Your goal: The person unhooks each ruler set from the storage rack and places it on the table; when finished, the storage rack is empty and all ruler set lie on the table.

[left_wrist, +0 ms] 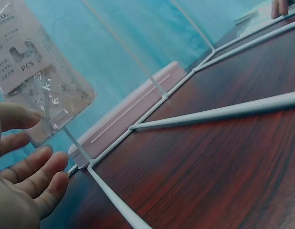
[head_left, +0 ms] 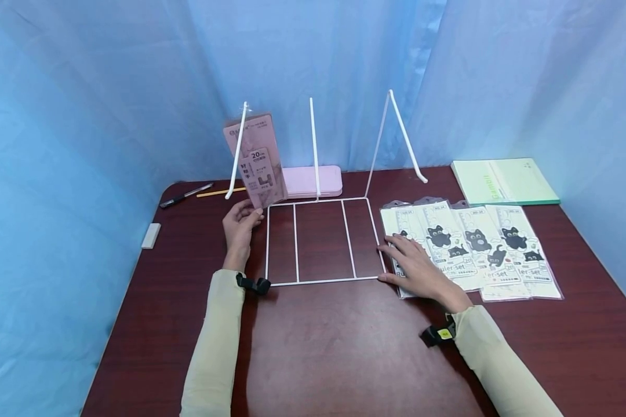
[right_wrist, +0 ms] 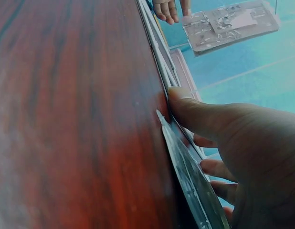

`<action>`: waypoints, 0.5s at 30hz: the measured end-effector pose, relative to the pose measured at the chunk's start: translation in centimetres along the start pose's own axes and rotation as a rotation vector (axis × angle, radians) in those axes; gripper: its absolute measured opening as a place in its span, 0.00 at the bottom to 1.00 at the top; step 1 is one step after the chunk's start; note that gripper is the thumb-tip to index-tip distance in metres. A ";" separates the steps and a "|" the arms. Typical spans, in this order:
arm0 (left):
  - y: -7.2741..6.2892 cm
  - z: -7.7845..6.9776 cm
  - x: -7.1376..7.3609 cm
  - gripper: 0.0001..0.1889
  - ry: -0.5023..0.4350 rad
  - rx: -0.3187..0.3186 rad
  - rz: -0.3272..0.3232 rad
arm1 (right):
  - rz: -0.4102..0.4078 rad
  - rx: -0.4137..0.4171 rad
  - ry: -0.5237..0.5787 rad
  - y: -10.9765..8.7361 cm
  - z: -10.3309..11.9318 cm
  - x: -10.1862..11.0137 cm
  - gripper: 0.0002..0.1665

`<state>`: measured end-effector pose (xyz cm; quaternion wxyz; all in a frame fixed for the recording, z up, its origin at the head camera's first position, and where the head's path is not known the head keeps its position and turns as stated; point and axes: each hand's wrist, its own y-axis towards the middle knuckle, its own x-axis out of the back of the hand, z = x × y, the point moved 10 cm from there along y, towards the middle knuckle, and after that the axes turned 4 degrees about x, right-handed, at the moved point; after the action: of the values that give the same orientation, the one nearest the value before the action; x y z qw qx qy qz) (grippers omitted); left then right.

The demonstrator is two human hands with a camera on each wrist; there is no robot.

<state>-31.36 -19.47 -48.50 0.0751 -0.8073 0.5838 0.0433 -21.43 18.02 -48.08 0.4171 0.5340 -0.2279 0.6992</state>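
A white wire display rack (head_left: 318,282) stands on the table, its prongs rising at the back. Pink-backed ruler-set packs (head_left: 263,150) hang upright from its left prong. At their lower left corner is my left hand (head_left: 238,227); the thumb overlaps the pack's edge and the other fingers (left_wrist: 52,191) are loosely bent below. My right hand (head_left: 414,269) rests spread at the rack's front right corner, thumb tip (right_wrist: 178,95) at the wire and fingers over the nearest of several white ruler-set packs (head_left: 438,246) with black cats.
Behind the rack lies a pink case (head_left: 328,179). A black pen (head_left: 186,195), a yellow pencil (head_left: 220,191) and a white eraser (head_left: 151,236) lie at the left. Green notebooks (head_left: 506,182) sit at the back right, before a blue curtain (head_left: 334,52).
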 end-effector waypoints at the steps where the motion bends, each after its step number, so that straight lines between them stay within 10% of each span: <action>1: 0.1 0.0 -0.1 0.18 0.010 -0.007 0.008 | -0.005 0.004 -0.001 0.0 0.0 0.0 0.40; 10: 0.7 -0.8 -0.6 0.09 0.181 -0.050 -0.003 | -0.032 0.026 -0.005 -0.2 0.2 0.1 0.40; 15: 1.0 -1.4 -0.9 0.06 0.105 -0.034 0.022 | -0.040 0.026 0.000 -0.2 0.2 0.3 0.39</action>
<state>-32.57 -19.17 -47.08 0.0301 -0.8031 0.5950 0.0116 -21.17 18.06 -47.78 0.4240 0.5440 -0.2081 0.6935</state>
